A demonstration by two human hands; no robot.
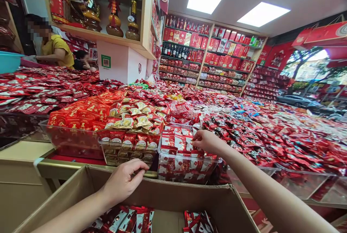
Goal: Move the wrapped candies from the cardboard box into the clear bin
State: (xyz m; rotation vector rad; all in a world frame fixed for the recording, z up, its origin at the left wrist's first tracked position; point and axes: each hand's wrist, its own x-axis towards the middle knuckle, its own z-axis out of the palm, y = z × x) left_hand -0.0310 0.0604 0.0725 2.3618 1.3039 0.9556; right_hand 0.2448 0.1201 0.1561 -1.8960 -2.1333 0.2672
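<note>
My right hand (207, 142) reaches over a clear plastic bin (189, 159) of red-and-white candy packets (180, 142). Its fingers are closed at a packet on the bin's right side, and the fingertips are partly hidden. My left hand (128, 177) hovers above the far rim of an open cardboard box (184, 186), near a bin of gold-and-red candy packets (135, 140). Its fingers curl loosely, thumb and forefinger apart, with nothing visible between them. Down in the box lie more red-and-white candy packets (132, 220), in a left and a right group.
Left of these bins stands one of red-orange packets (78, 117). Heaps of wrapped sweets (271, 135) spread right and behind. A white pillar (116, 63) rises under a wooden display cabinet (103, 34). A person in a yellow top (59, 50) works at far left.
</note>
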